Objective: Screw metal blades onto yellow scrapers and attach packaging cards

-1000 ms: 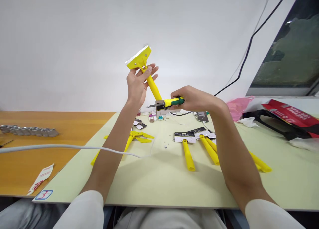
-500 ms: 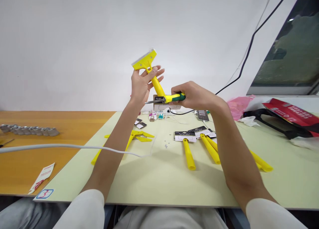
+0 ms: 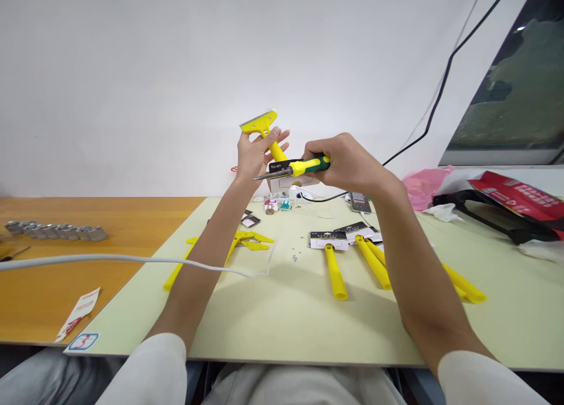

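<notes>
My left hand holds up a yellow scraper, thumb on its neck, the wide blade head at the upper left. A black and white card hangs by its handle, partly hidden. My right hand is wrapped round the green and yellow handle of a screwdriver, whose metal shaft points left, in front of the scraper's handle. Below on the table lie a yellow handle with a card and tiny screws. More yellow scraper parts lie beyond my left forearm.
A white cable crosses in front of my left forearm. Metal sockets stand on the wooden table at the left. A phone and power strip lie at the back. A red package and black frame lie right.
My left hand has lowered the scraper and tilted its head so the blade edge shows more. My right hand and screwdriver have shifted slightly upward relative to the table.
</notes>
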The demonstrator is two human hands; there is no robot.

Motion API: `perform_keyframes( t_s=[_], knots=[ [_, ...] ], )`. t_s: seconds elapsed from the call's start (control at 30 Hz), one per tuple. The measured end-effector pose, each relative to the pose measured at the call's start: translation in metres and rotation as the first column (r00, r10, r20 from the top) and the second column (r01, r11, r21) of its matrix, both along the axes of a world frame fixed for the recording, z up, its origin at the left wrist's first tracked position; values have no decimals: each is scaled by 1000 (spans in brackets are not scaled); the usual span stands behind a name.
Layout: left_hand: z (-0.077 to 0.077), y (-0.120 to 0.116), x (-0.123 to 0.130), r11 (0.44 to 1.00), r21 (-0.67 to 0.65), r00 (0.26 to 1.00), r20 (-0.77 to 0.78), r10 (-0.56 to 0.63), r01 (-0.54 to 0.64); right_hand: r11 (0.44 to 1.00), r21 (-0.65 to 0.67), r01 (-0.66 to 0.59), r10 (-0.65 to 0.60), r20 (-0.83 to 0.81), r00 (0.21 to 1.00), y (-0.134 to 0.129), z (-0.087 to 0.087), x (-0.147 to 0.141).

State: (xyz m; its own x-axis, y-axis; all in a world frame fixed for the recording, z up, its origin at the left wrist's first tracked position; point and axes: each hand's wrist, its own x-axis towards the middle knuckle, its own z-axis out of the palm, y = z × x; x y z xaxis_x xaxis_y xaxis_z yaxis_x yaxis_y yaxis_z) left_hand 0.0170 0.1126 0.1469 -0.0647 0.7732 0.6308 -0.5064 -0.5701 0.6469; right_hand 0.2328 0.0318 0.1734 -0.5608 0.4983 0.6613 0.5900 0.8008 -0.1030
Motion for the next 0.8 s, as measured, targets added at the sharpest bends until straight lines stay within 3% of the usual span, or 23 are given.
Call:
perform_keyframes(
  t_s=[0.3,0.57,0.8],
  knots=[
    [-1,-6,1,1000,4,999,-32,-23,23,997,34,-72,73,-39,997,0,-1,-5],
    [2,6,-8,998,-7,997,-53,-60,60,1000,-11,-18,18,-40,999,0,2,1],
    [8,-5,-19,989,-78,992,-3,-128,128,999,13,-31,31,-32,999,-2,4,2]
  ],
)
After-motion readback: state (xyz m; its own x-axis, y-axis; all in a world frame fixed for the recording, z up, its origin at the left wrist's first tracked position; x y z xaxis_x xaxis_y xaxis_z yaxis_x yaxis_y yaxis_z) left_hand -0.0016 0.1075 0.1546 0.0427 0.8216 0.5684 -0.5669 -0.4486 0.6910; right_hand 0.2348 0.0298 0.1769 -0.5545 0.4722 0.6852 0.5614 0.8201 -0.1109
